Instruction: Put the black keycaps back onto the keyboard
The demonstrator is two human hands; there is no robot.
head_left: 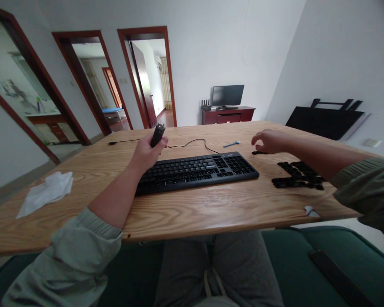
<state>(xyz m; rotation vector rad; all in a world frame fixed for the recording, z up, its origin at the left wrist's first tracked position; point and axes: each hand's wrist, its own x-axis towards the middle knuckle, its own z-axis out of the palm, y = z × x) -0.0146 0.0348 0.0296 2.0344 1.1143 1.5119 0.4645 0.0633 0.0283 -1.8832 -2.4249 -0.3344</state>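
While the left hand (147, 150) is raised over the left end of the keyboard (208, 171), its fingers are wrapped firmly round a black handheld device (157, 135), whose pronged tip points up and away. In the head view the keyboard lies midway along the counter (211, 211), set back from the near edge, and some of its key positions look bare. The right hand (272, 140) is toward the far right corner, its fingers curled and partly parted just above a few dark loose pieces (259, 152), probably keycaps; I cannot tell whether it grips one. A larger group of black keycaps (296, 172) lies nearer the right edge, below that forearm.

A blue-handled brush (232, 144) rests near the far edge, beyond the keyboard, and a white tissue (49, 188) lies toward the left edge. A thin cable (196, 140) trails behind the keyboard.

The likeliest trouble is the right sleeve (361, 183) sweeping the grouped keycaps out of order if the arm drops or draws back. A loose pinch could let a small piece slip, and the device, if released, would probably land on the keyboard.
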